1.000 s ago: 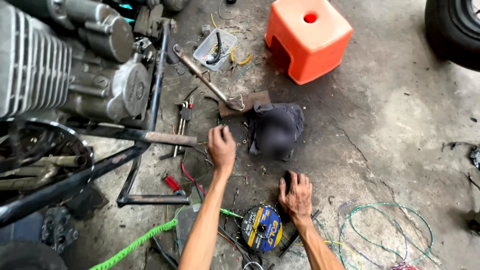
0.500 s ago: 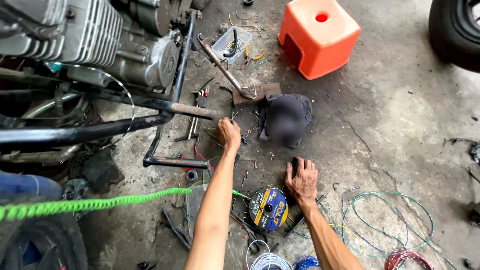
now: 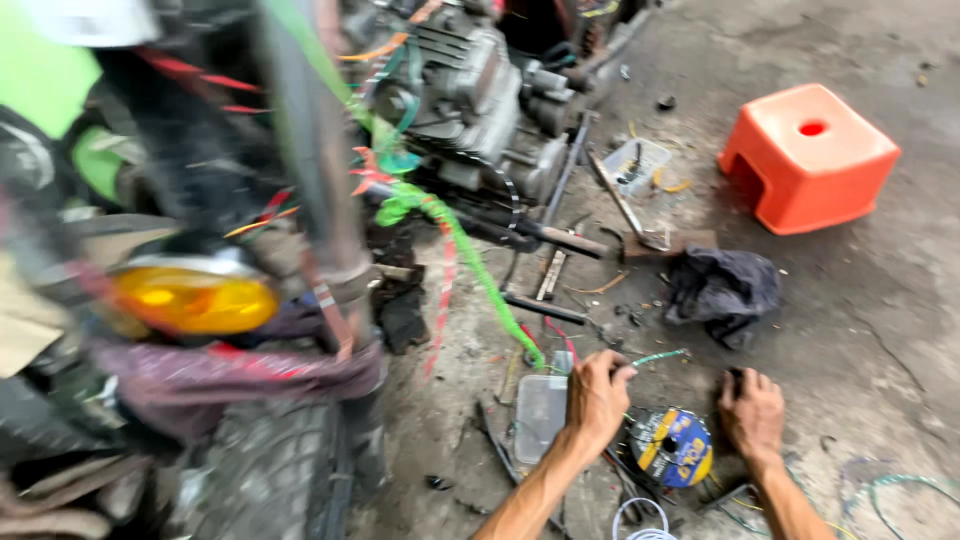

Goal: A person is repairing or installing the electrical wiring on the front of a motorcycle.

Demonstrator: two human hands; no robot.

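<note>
Grimy workshop floor crowded by a stripped motorcycle

Daylight is falling evenly across a stained, cracked concrete floor (image 3: 880,300), with no wall or window showing. A motorcycle is filling the left side, its amber turn signal (image 3: 195,300) glowing beside the front tyre (image 3: 270,470), while the bare engine (image 3: 480,100) is sitting farther back. An orange plastic stool (image 3: 808,155) is standing at the upper right, well apart from a crumpled dark rag (image 3: 722,290) lying on the floor. A green coiled hose (image 3: 470,260) is trailing down from the bike, and a small clear tray (image 3: 637,165) is resting by the frame.
</note>
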